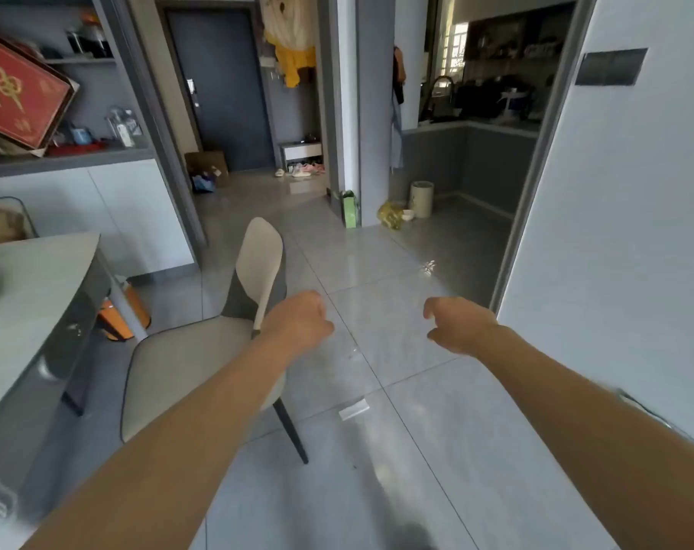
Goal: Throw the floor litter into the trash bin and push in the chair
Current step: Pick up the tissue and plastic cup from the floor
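A cream chair (186, 367) with dark legs stands pulled out from the grey table (39, 295), its back toward the open floor. A small white scrap of paper (353, 409) lies on the tiles just right of the chair's rear leg. An orange trash bin (125, 315) sits under the table's far end. My left hand (299, 321) hovers curled into a loose fist beside the chair back, holding nothing. My right hand (458, 325) hangs over the bare floor with fingers curled apart, empty.
A white cylindrical bin (421, 198), a yellow bag (391, 214) and a green bag (349, 208) stand by the kitchen doorway. A white wall (615, 232) closes the right side. A cardboard box (208, 168) and shoes lie near the dark door.
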The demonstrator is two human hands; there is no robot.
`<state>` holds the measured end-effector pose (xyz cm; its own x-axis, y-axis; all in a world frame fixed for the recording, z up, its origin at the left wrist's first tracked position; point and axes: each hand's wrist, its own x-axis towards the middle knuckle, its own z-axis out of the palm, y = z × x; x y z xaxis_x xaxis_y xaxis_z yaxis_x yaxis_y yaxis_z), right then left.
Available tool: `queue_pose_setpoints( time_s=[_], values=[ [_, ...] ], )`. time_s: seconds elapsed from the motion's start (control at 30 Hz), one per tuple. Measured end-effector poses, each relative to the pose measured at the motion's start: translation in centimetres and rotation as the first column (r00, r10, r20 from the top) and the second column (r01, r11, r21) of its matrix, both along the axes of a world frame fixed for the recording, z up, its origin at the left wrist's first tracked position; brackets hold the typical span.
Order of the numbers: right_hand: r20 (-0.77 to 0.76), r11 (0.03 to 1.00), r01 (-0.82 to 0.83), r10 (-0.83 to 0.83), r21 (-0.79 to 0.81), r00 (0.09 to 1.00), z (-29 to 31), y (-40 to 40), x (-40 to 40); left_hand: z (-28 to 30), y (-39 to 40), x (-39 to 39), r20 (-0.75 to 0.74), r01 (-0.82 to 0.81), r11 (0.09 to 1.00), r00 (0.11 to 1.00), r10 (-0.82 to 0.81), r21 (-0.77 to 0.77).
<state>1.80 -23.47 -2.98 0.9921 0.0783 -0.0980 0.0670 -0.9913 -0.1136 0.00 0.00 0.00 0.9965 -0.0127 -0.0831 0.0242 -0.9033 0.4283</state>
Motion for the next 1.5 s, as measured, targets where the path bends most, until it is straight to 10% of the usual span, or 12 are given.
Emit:
queue_pose_setpoints(
  time_s=[1.5],
  values=[
    [-0.037, 0.960, -0.280, 0.278, -0.033, 0.960, 0.1, -1.4, 57.8, -2.3, -6.5, 54.7, -0.078, -0.192, 0.981, 0.979, 0.190, -0.030]
  ],
)
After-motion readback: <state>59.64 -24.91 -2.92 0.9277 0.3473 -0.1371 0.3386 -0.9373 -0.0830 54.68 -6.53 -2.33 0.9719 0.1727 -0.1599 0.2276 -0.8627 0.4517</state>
